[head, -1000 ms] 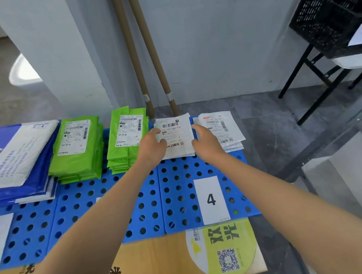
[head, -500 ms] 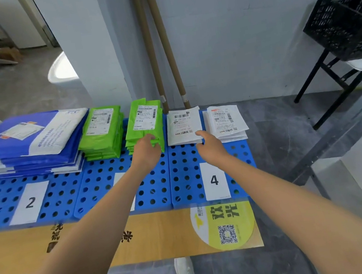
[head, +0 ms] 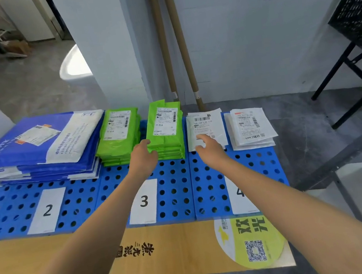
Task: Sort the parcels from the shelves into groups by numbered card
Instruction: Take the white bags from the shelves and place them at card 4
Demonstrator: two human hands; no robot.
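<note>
Since the piles lie so close together on the blue boards (head: 175, 185), the danger I see is that one small push mixes two groups. At the far left, the blue parcels (head: 34, 145) behind card 2 (head: 47, 210) make a high, slanted pile. Their smooth bags could slide if somebody knocks them, but no hand is near them. Next come two piles behind card 3 (head: 144, 200): the left green pile (head: 118, 135) and the right green pile (head: 165, 127). The right one is uneven at its top, so a pull at its near corner could drag out only some bags and spread the pile. Just beside it to the right, the left white pile (head: 205, 125) and the right white pile (head: 250, 125) lie behind card 4 (head: 240, 203). These thin bags could slip into the green pile if they are pressed sideways.

The left hand (head: 143, 157) reaches on a straight arm to the near left corner of the right green pile, with the thumb at its top edge. The other fingers are hidden, so I cannot tell if it grips. The right hand (head: 209, 149) lies with loose, nearly straight fingers on the near edge of the left white pile and holds nothing.
</note>
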